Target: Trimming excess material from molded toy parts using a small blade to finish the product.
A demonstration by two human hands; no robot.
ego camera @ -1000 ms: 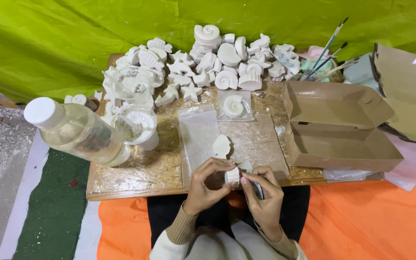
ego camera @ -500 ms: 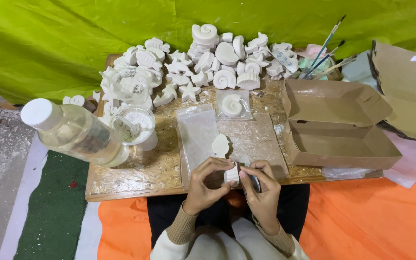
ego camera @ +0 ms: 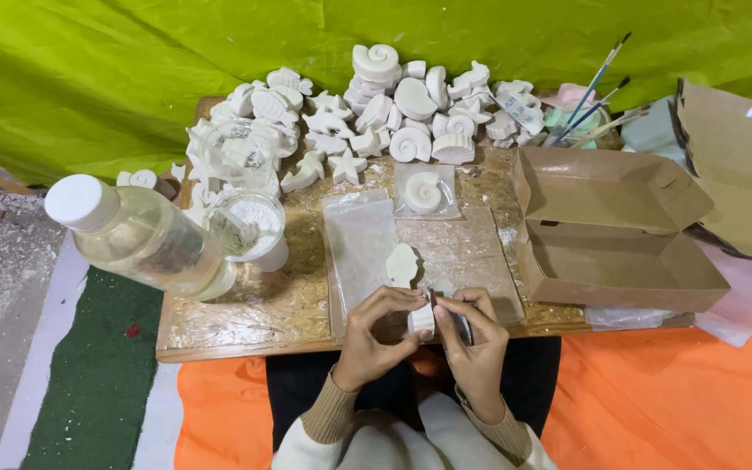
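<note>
My left hand [ego camera: 376, 338] pinches a small white plaster piece [ego camera: 421, 319] at the near edge of the low wooden board [ego camera: 219, 326]. My right hand [ego camera: 473, 341] holds a thin dark tool [ego camera: 461, 326] with its tip against that piece. Both hands meet over my lap. Just beyond them a flat white plaster shape [ego camera: 402, 264] lies on a clear plastic sheet [ego camera: 360, 248].
A heap of white plaster shells and starfish [ego camera: 376, 109] fills the board's far side. A clear bottle [ego camera: 137, 237] and a cup of white powder [ego camera: 250, 226] stand at left. An open cardboard box [ego camera: 611, 228] and paintbrushes [ego camera: 598, 87] are at right. Green cloth hangs behind.
My right hand has moved left and closed in on the piece in my left hand, bringing the tool tip against it. The head view has shifted slightly.
</note>
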